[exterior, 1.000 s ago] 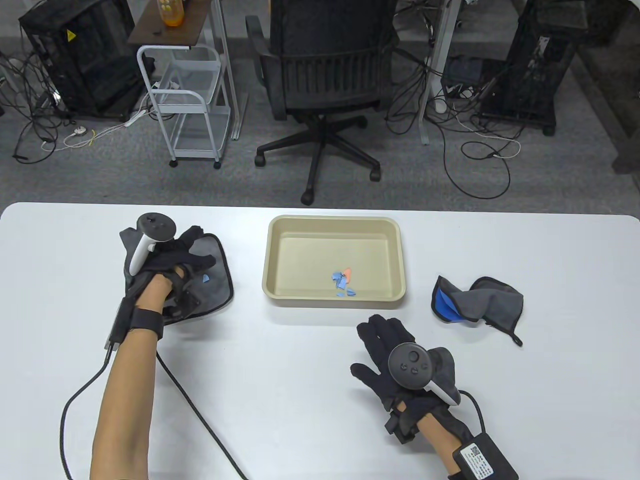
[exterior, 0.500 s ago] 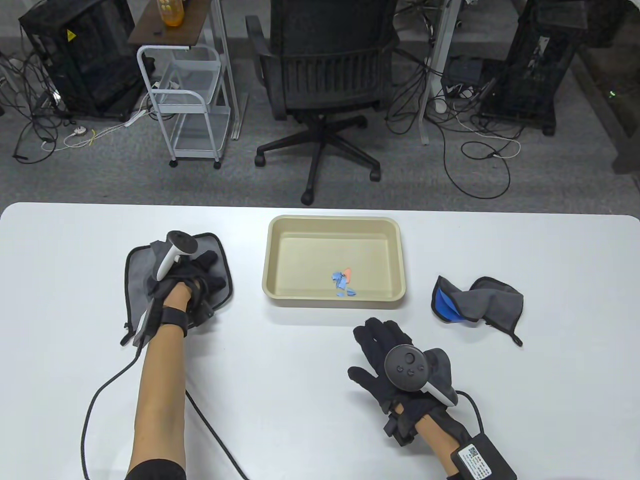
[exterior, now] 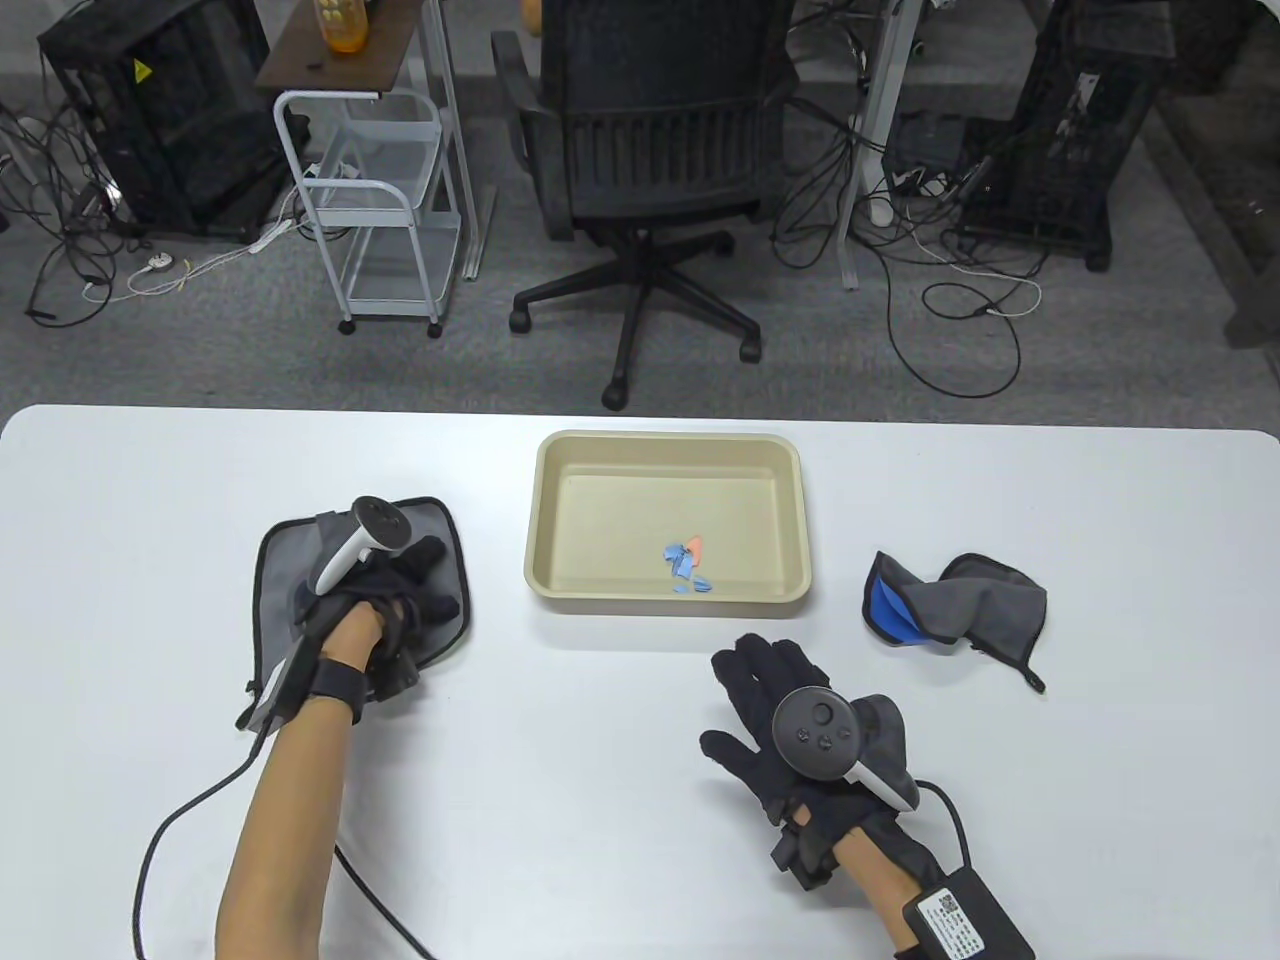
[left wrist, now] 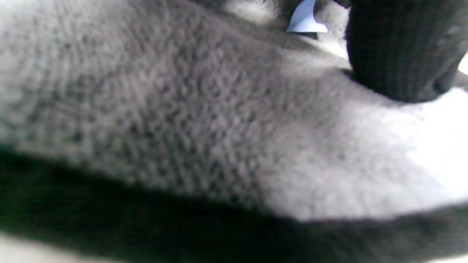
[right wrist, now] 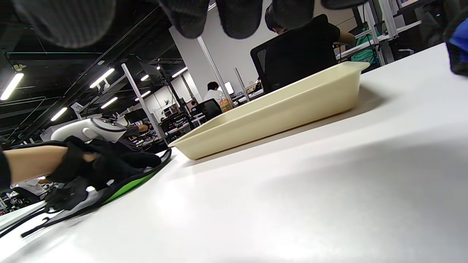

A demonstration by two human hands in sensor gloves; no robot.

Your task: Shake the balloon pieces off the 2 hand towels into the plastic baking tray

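Left hand (exterior: 385, 600): forearm angled up from bottom edge, palm down, fingers (exterior: 425, 560) spread forward and toward the right, lying flat, tracker tilted up off the back of the hand. Right hand (exterior: 790, 720): resting palm down on the surface (exterior: 620, 780), fingers (exterior: 755, 665) straight and slightly spread, pointing away from the body, thumb out to the left, holding nothing. Hands well apart.

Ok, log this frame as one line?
left hand: on flat grey hand towel | right hand: idle on white table | beige plastic baking tray: holds balloon pieces | crumpled grey-blue hand towel: untouched
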